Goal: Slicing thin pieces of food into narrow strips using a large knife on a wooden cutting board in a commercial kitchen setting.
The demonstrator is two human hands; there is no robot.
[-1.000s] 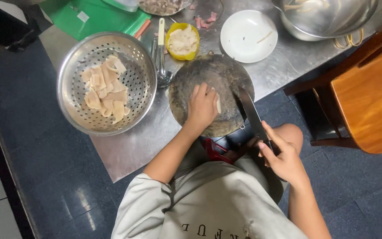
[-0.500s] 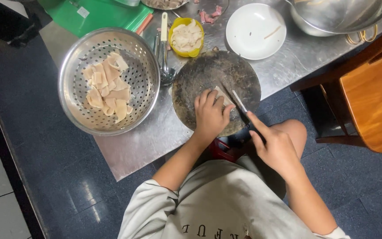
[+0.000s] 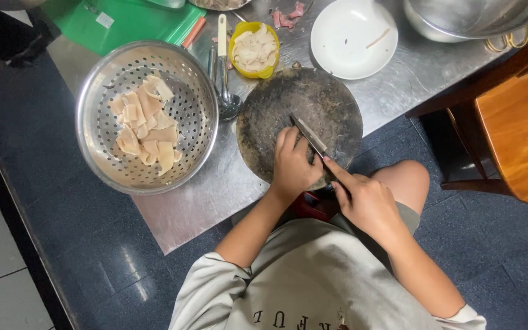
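A round dark chopping board [image 3: 331, 98] lies on the steel table [image 3: 203, 201] in front of me. My left hand [image 3: 291, 166] rests on the board's near side, fingers curled down over a pale piece of food that the hand hides. A knife [image 3: 308, 135] is gripped in my right hand [image 3: 365, 198]. Its blade lies against the knuckles of my left hand and points up and left across the board.
A steel colander [image 3: 194, 91] with pale cut pieces [image 3: 145, 128] sits left of the board. Behind are a spoon [image 3: 227, 98], a yellow bowl [image 3: 253, 49], a white plate [image 3: 352, 36], a green board [image 3: 123, 21] and a large steel bowl [image 3: 465, 18]. A wooden chair [image 3: 514, 122] stands at right.
My right hand brought the knife from beside the board's right edge up and left, onto the board against my left hand. My left hand stayed on the board.
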